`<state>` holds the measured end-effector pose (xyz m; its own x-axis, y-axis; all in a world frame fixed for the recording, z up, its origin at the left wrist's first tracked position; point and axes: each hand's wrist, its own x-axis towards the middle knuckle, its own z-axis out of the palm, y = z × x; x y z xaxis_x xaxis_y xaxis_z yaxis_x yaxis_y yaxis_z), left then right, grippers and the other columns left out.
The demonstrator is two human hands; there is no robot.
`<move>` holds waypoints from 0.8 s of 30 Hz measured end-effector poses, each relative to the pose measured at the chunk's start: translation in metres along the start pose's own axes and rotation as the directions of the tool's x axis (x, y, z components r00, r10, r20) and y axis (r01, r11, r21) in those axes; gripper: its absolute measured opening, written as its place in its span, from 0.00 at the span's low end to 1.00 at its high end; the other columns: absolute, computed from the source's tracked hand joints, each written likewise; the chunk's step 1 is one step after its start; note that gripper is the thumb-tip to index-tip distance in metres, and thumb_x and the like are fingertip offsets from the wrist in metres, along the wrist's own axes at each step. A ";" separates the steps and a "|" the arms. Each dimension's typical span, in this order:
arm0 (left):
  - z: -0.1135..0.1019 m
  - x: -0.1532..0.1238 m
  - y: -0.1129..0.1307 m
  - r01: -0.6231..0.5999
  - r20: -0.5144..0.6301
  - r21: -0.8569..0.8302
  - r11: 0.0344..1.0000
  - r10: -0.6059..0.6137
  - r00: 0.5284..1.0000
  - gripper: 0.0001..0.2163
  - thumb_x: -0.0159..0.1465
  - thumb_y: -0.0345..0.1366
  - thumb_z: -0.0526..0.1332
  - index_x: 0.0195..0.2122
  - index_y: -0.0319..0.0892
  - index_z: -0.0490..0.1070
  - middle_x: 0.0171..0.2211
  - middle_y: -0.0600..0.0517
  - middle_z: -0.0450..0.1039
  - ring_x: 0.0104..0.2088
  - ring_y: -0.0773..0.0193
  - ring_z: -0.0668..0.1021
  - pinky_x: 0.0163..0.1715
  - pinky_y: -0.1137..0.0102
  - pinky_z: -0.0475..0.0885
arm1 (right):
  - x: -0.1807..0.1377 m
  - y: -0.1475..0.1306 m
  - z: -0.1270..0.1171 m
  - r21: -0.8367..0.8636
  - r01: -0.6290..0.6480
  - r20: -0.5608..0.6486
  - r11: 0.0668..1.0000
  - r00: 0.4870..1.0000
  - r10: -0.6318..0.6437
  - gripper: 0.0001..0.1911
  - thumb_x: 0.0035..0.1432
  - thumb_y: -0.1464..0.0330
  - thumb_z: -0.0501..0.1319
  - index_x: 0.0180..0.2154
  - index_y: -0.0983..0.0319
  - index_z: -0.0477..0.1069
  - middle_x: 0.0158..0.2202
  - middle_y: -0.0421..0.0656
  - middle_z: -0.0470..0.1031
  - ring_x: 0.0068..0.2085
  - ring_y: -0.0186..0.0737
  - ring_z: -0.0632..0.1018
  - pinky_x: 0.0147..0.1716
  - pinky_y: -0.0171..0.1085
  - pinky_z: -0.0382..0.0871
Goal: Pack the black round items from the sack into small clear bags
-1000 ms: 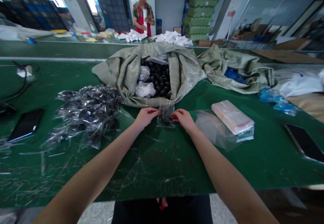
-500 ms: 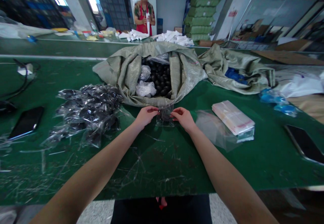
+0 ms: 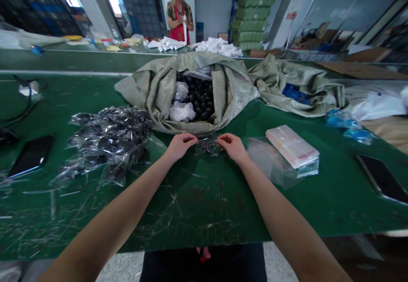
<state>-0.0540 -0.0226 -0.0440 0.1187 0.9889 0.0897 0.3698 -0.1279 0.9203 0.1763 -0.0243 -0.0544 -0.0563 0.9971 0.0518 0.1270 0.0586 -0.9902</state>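
Between my hands is a small clear plastic bag [image 3: 208,147] with something dark inside, close to the green tabletop. My left hand [image 3: 181,146] pinches its left edge, thumb against fingers. Its right edge is pinched by my right hand [image 3: 233,147]. Just beyond stands a woven sack [image 3: 234,91] rolled open, full of black rounded pieces [image 3: 200,97] and some crumpled clear plastic. A heap of bagged dark pieces [image 3: 110,139] lies left of my left hand. To the right of my right hand rests a stack of flat clear bags [image 3: 291,147].
Phones lie at the left [image 3: 31,155] and right [image 3: 382,176]. A second woven sack [image 3: 325,93] holds blue pieces, with blue bagged items [image 3: 358,134] beside it. Plastic scraps litter the near left table. Across the far table, a person [image 3: 180,16] stands behind white pieces [image 3: 218,47].
The bag between my hands was more upright and taller in view; now its top is folded down and it looks flatter. Both hands keep their pinch.
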 end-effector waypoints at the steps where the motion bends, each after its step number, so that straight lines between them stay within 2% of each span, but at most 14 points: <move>1: 0.000 0.001 -0.001 -0.035 -0.002 0.018 0.999 0.035 0.999 0.09 0.55 0.40 0.66 0.31 0.39 0.79 0.32 0.50 0.80 0.33 0.63 0.77 0.39 0.69 0.70 | 0.000 0.000 0.000 -0.025 0.031 0.004 0.999 1.000 -0.031 0.08 0.48 0.66 0.65 0.33 0.61 0.73 0.27 0.39 0.76 0.28 0.33 0.75 0.23 0.30 0.68; 4: 0.000 0.003 -0.006 -0.095 -0.011 0.044 0.994 0.096 0.995 0.11 0.55 0.40 0.66 0.34 0.39 0.79 0.34 0.49 0.80 0.37 0.60 0.78 0.45 0.66 0.70 | -0.001 0.001 0.001 -0.095 0.097 0.025 0.991 0.995 -0.095 0.09 0.50 0.66 0.62 0.35 0.60 0.74 0.29 0.39 0.76 0.26 0.32 0.74 0.21 0.30 0.65; 7: 0.001 0.005 -0.010 -0.115 -0.017 0.043 0.992 0.116 0.993 0.14 0.56 0.41 0.66 0.39 0.40 0.80 0.37 0.49 0.81 0.39 0.59 0.79 0.48 0.65 0.69 | -0.003 0.001 0.002 -0.131 0.133 0.039 0.982 0.991 -0.129 0.06 0.51 0.68 0.59 0.32 0.61 0.74 0.28 0.39 0.75 0.26 0.33 0.74 0.22 0.31 0.66; 13: 0.000 0.003 -0.010 -0.050 -0.025 0.019 0.999 0.051 0.998 0.12 0.55 0.41 0.67 0.36 0.40 0.81 0.37 0.48 0.81 0.40 0.58 0.79 0.48 0.64 0.70 | -0.001 0.003 0.003 -0.090 0.105 0.033 0.990 0.994 -0.103 0.05 0.51 0.70 0.58 0.31 0.60 0.72 0.25 0.38 0.75 0.24 0.33 0.75 0.21 0.32 0.67; 15: -0.001 0.001 -0.007 -0.008 -0.033 -0.006 1.000 0.007 0.999 0.12 0.54 0.41 0.68 0.36 0.40 0.81 0.36 0.48 0.82 0.37 0.59 0.79 0.44 0.66 0.71 | -0.001 0.003 0.004 -0.072 0.079 0.025 0.994 0.997 -0.078 0.05 0.51 0.70 0.59 0.31 0.61 0.73 0.23 0.38 0.74 0.23 0.34 0.74 0.22 0.33 0.68; 18: -0.001 -0.002 -0.003 0.085 -0.035 -0.036 0.996 -0.086 0.996 0.14 0.54 0.41 0.68 0.39 0.39 0.81 0.31 0.49 0.81 0.26 0.66 0.76 0.30 0.72 0.69 | -0.001 0.004 0.005 -0.039 0.047 0.008 0.998 0.999 -0.047 0.06 0.51 0.72 0.58 0.30 0.61 0.74 0.25 0.39 0.76 0.25 0.35 0.77 0.27 0.35 0.72; 21: -0.002 -0.003 0.002 0.171 -0.029 -0.147 0.974 -0.177 0.984 0.17 0.54 0.42 0.67 0.43 0.39 0.79 0.31 0.50 0.80 0.16 0.75 0.65 0.16 0.75 0.57 | -0.001 0.005 0.005 -0.083 0.058 -0.015 0.995 0.998 -0.060 0.10 0.51 0.74 0.56 0.30 0.60 0.77 0.28 0.40 0.78 0.29 0.36 0.78 0.32 0.37 0.74; 24: -0.004 -0.005 0.007 0.262 0.011 -0.297 0.918 -0.272 0.962 0.15 0.55 0.43 0.66 0.38 0.37 0.76 0.31 0.49 0.78 0.12 0.79 0.56 0.12 0.76 0.45 | -0.001 0.008 0.004 -0.109 0.066 -0.031 0.992 0.997 -0.070 0.11 0.51 0.74 0.57 0.30 0.60 0.78 0.30 0.41 0.79 0.30 0.36 0.79 0.34 0.37 0.74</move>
<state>-0.0555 -0.0278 -0.0365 0.0237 0.9855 -0.1677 0.0973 0.1647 0.9815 0.1737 -0.0248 -0.0625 -0.0339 0.9916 0.1252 0.2298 0.1296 -0.9646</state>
